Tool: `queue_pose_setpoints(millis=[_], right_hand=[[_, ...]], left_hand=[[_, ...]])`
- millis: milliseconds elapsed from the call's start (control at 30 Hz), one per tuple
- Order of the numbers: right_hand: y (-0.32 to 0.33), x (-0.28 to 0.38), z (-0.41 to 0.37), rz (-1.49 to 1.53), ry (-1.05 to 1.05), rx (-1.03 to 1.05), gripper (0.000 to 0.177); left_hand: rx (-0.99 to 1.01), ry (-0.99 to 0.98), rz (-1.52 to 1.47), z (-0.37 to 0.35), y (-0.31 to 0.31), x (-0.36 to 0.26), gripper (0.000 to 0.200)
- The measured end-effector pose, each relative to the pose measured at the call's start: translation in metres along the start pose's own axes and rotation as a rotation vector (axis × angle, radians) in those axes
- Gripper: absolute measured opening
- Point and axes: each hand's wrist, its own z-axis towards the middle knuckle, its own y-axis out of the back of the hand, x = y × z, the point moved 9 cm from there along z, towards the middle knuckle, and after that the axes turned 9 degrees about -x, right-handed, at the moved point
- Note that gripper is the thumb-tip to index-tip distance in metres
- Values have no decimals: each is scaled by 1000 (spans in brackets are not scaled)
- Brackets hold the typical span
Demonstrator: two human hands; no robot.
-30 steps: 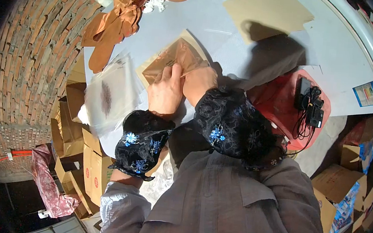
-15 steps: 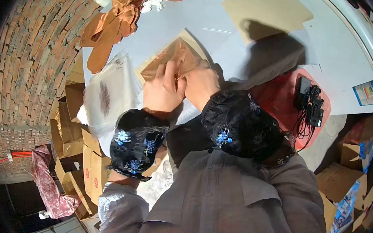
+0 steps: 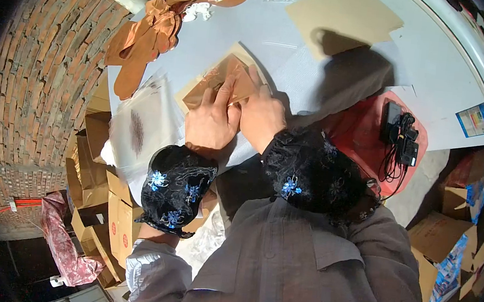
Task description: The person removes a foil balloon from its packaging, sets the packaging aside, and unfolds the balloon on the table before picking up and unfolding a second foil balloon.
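Note:
A shiny copper-coloured film [image 3: 206,83] lies on a beige sheet [image 3: 237,48] on the white table. My left hand [image 3: 213,122] rests on the film's near edge, its fingers stretched forward over it. Beside it, my right hand [image 3: 263,115] lies along the film's right side with fingers extended and slightly apart. The two hands nearly touch at the thumbs, and what is under the palms is hidden. Left of my left hand is a stack of clear plastic sheets [image 3: 140,124] with a dark smudge in the middle.
Brown cut pieces [image 3: 130,73] are heaped at the far left. Another beige sheet [image 3: 348,18] lies at the back. Right of my hands, black adapters with cables [image 3: 398,134] sit on a red plastic sheet [image 3: 361,124]. Cardboard boxes [image 3: 441,234] stand beyond the table's right edge.
The copper-coloured film has gone from raised and wrinkled to flatter on the beige sheet. My fingers have straightened from a bunched grip and spread over it.

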Motion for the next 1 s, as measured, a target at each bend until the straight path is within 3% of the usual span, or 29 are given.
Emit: queue_pose_setpoints(millis=[67,167,467,567,767,867,1000], right_hand=[[-16,-4,0,54,-59,104,31],[16,3,-4,50,17,-18,18],[14,8,-7,-13,150,-61,16],[-9,8,-7,21,163,177,26],[0,2,-8,158,127,117,26],[16,2,-14,180,235,158,32],[43,0,-28,249,405,-142,38]], left_hand=[[6,-3,15,-1,-1,1,57],[8,-4,17,0,-1,0,57],[71,-6,11,-1,-3,-2,54],[42,-49,39,-1,-2,-6,54],[38,-100,45,1,-3,-16,50],[59,-92,39,2,-2,-15,47],[98,-65,53,1,-6,-12,43]])
